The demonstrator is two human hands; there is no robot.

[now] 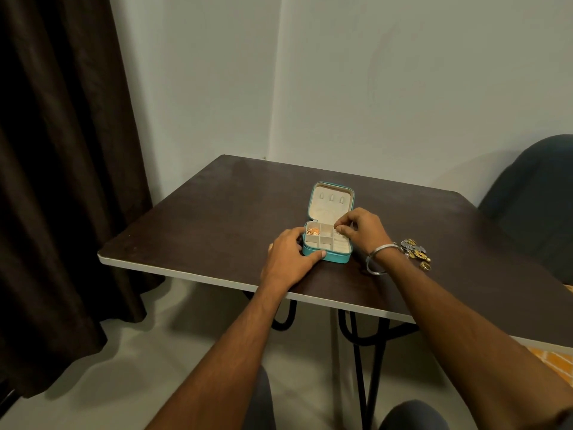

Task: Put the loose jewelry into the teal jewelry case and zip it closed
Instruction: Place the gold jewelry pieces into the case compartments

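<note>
The teal jewelry case [338, 257] stands open in the middle of the dark table [217, 231], its cream-lined lid [331, 200] upright. A gold piece [313, 232] lies in the back left compartment. My left hand [290, 259] grips the case's front left corner, thumb along the front wall. My right hand [361, 229] hovers over the right compartments with fingertips pinched together; whatever is between them is too small to make out. A pile of loose jewelry [415, 250], silver and gold pieces, lies on the table to the right, behind my right wrist.
A steel bangle [376, 259] circles my right wrist. A dark chair back [533, 206] stands at the table's right side. Dark curtains [62, 150] hang on the left. The table's near edge [192, 276] is white, with black legs under it.
</note>
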